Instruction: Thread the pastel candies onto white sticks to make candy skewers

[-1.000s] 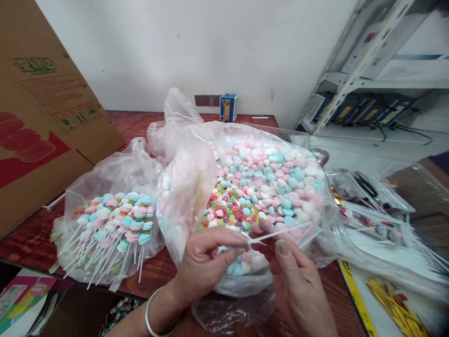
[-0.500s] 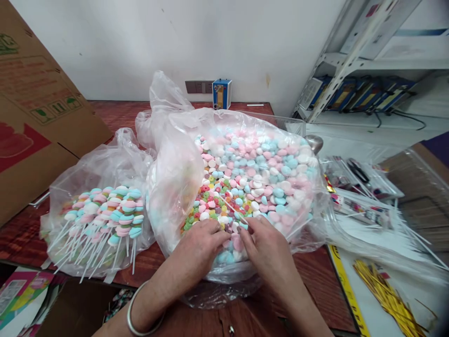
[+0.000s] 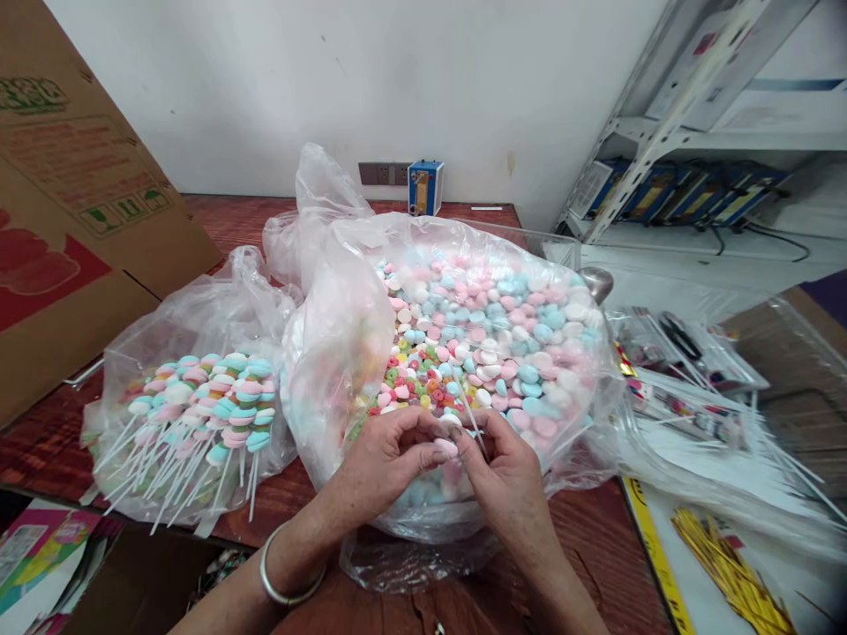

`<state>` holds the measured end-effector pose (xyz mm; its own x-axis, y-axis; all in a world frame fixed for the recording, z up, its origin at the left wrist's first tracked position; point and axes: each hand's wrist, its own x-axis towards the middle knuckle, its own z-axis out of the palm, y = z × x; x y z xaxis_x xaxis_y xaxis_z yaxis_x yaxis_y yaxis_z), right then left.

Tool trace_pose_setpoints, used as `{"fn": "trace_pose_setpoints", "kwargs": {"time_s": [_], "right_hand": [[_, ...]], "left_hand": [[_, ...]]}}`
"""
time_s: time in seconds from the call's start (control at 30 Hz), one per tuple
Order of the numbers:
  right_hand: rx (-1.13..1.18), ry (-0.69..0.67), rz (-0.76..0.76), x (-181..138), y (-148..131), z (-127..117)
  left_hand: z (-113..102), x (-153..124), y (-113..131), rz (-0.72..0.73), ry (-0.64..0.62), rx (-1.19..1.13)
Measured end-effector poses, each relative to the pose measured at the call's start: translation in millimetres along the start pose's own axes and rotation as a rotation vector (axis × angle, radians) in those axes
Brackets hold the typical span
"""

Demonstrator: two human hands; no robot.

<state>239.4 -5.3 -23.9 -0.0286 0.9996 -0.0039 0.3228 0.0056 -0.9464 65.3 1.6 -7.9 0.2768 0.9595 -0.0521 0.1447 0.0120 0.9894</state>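
My left hand [image 3: 387,459] is closed in a pinch on a pale pink marshmallow [image 3: 447,448]. Close beside it, my right hand [image 3: 508,460] grips a thin white stick [image 3: 466,402], whose far end slants up and away over the sweets. Fingers hide the stick's near end, so I cannot tell whether it touches the marshmallow. Both hands are above the front of a big clear plastic bag [image 3: 324,353] spread open like a basin. Inside it lie pink, blue and white marshmallows [image 3: 490,331] and small coloured ring-shaped pieces [image 3: 423,388].
To the left, finished-looking marshmallow sticks [image 3: 242,388] lie on another plastic bag [image 3: 198,309]. A cardboard box [image 3: 86,194] stands behind them. On the right are a metal scoop [image 3: 597,282], loose white sticks [image 3: 694,450], gold twist ties [image 3: 731,564] and white shelving [image 3: 688,132].
My hands have drawn closer together and rotated upward. A pink marshmallow now shows in my left fingers, and the white stick has swung more upright in my right hand.
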Motion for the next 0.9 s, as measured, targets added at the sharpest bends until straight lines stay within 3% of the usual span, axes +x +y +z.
{"fn": "trace_pose_setpoints", "kwargs": {"time_s": [0.1, 0.27, 0.47, 0.73, 0.9], "right_hand": [[0.123, -0.068, 0.031, -4, 1, 0], [0.119, -0.147, 0.035, -6, 1, -4], [0.158, -0.185, 0.053, -5, 0, -1], [0.356, -0.118, 0.121, -5, 2, 6], [0.301, -0.149, 0.078, -4, 3, 2]], "left_hand": [[3, 2, -2, -0.072, 0.015, -0.138], [7, 4, -2, -0.126, 0.095, -0.248], [8, 4, -3, -0.149, 0.164, -0.23], [6, 3, -9, -0.119, 0.093, -0.309], [5, 3, -13, -0.129, 0.023, -0.373]]}}
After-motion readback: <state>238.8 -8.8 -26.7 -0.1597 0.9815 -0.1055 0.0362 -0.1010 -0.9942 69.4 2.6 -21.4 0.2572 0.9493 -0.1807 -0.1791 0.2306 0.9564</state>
